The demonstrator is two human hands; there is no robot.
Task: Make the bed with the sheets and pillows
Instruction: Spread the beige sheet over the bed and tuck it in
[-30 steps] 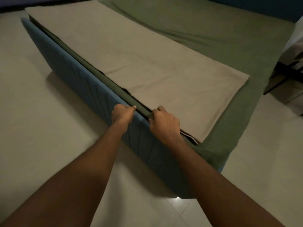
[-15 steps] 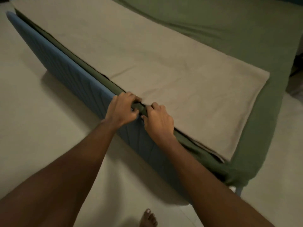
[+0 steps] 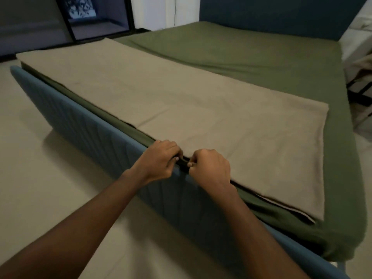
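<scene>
A green fitted sheet (image 3: 251,57) covers the mattress of a bed with a blue padded side rail (image 3: 96,135). A folded beige sheet (image 3: 201,105) lies flat along the near side of the mattress. My left hand (image 3: 159,160) and my right hand (image 3: 209,168) sit close together at the top of the rail. Both have curled fingers gripping the green sheet's edge where it goes down between the mattress and the rail. The fingertips are partly hidden in the gap.
A blue headboard (image 3: 271,15) stands at the far end. A dark-framed glass door (image 3: 96,19) is at the back left. White bedding (image 3: 358,37) and a black frame (image 3: 360,89) lie beyond the bed's right side. Pale floor tiles (image 3: 30,158) spread to the left.
The view has lifted and now takes in the headboard and door. Both hands stay together at the rail, still gripping the green sheet's edge; the foot seen earlier is out of view.
</scene>
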